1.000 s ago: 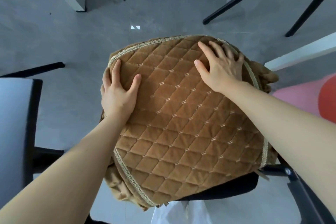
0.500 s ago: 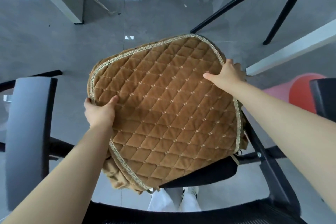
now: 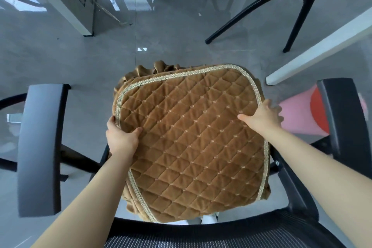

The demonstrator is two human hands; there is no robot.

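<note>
The cushion (image 3: 191, 139) conceals the chair seat. Fingers of the left hand (image 3: 120, 141) are hidden under its edge. The mesh backrest (image 3: 201, 237) is cropped by the bottom edge.

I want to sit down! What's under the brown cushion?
Parts of a black chair peek out beside the cushion, gripped by the left hand and right hand. Its seat is covered, so it cannot be seen.

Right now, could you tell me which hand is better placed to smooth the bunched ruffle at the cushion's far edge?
Probably the left hand: it grips the quilted cushion on the side where the ruffle bunches. The right hand holds the opposite edge, farther away.
</note>
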